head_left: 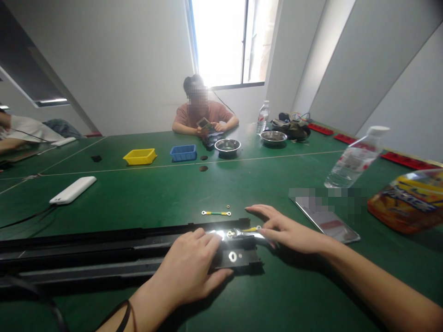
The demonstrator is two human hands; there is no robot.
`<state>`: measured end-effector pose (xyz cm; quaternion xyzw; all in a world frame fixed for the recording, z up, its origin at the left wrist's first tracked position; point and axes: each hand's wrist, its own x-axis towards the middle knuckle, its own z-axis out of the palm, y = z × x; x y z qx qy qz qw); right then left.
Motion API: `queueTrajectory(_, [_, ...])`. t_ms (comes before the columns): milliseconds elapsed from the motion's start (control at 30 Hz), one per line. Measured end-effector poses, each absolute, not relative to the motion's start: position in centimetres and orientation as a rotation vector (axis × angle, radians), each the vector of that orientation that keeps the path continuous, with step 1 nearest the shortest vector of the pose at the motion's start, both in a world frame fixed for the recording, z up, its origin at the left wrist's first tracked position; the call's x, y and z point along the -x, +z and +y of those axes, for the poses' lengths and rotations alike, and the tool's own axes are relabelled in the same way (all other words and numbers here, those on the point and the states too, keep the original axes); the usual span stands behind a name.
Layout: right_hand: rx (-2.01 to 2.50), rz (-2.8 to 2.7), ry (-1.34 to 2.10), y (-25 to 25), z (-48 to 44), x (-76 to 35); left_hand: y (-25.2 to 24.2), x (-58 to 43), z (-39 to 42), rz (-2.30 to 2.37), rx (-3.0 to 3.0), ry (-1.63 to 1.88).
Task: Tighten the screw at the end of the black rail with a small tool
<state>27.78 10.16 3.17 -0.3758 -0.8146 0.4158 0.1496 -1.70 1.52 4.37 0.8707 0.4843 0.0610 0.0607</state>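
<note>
My left hand (194,260) lies over the end of a pair of long black metal rails (138,251), fingers bent across the top and thumb on the near side. My right hand (290,230) is at the rail's right end, index finger stretched out, with a shiny wrench (254,234) running in under its thumb. The wrench head sits over a fastener on the rail. Beside it shows part of a yellow-green wire (249,229) with a ring terminal. Beyond the rails, a short green-yellow wire (217,213) with two ring ends lies near a small nut or washer (228,206).
A phone (325,219), a clear water bottle (355,159) and an orange package (408,200) stand to the right. A white power bank (73,190) lies left. Farther off are yellow (140,157) and blue bins (183,153), metal bowls (227,146) and a seated person (204,113).
</note>
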Motion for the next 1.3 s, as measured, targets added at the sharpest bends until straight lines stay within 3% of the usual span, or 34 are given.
queueTrajectory(367, [1.093,-2.004,1.137,2.0,10.5,-27.4,4.5,1.6,1.5,1.465,-2.622,0.174])
queueTrajectory(1300, [1.051,-2.402,0.998,2.2,10.1,-27.3,4.3,1.6,1.6,1.456,-2.622,0.174])
